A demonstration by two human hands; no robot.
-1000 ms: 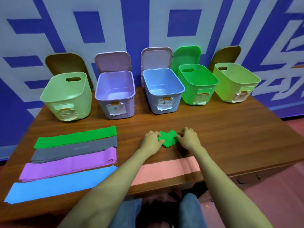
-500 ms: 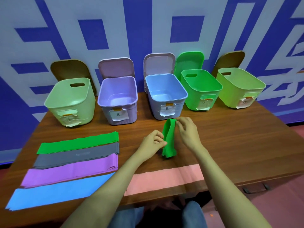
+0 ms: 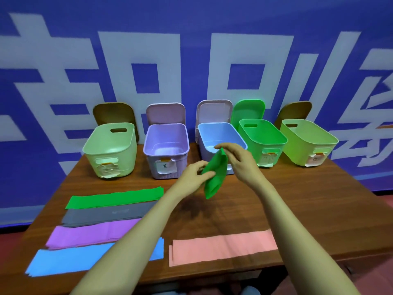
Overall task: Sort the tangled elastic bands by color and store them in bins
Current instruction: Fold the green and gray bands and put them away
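The folded green band (image 3: 214,173) hangs above the middle of the table (image 3: 297,199), its top pinched by the right hand (image 3: 238,158) and its side by the left hand (image 3: 194,174). Best carry it folded to the green bin (image 3: 255,145) (back edge, second from the right corner) and let go well inside.

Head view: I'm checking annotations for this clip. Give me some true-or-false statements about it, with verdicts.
Both the left hand and right hand hold the folded green band above the table. True.
The pink band lies inside a bin. False: it lies flat on the table.
The bright green bin stands right of the blue bin. True.
The gray band touches the pink band. False: it lies between the flat green band and purple band.
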